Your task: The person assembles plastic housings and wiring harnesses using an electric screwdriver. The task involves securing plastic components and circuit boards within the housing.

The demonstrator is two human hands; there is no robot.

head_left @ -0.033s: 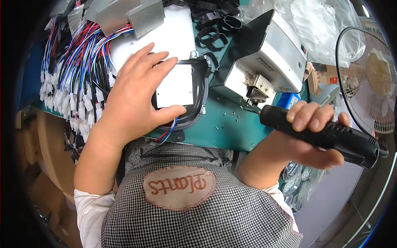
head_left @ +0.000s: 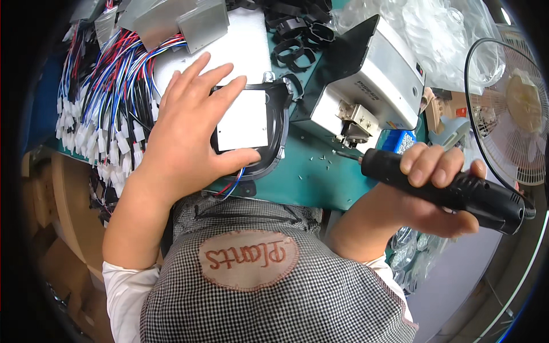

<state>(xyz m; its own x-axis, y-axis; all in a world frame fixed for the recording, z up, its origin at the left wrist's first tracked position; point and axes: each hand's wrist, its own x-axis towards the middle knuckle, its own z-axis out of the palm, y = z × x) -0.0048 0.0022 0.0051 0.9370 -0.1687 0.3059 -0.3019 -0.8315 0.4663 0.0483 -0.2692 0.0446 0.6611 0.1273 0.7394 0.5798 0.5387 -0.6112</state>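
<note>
My left hand (head_left: 182,128) is spread over the left side of a black rounded plastic housing (head_left: 278,123). Its thumb rests by the lower edge of a flat silver-white metal plate (head_left: 243,120) set in that housing, and its fingertips reach the plate's upper edge. Red, white and blue wires (head_left: 233,184) come out below the thumb. My right hand (head_left: 437,183) is wrapped round a black electric screwdriver (head_left: 394,170). The bit (head_left: 347,156) points left, just in front of a screw feeder (head_left: 366,86) with a metal outlet. Loose small screws (head_left: 320,163) lie on the green mat beside it.
Bundles of coloured wires with white connectors (head_left: 117,137) and metal boxes (head_left: 200,28) fill the left. White foam (head_left: 251,46) lies behind the housing, next to black plastic rings (head_left: 294,51). Clear bags (head_left: 423,34), a blue screw box (head_left: 398,140) and a fan (head_left: 520,103) stand at the right.
The screwdriver and its bit have shifted very slightly, and the left hand's fingers have moved a little. The housing stays nearly where it was.
</note>
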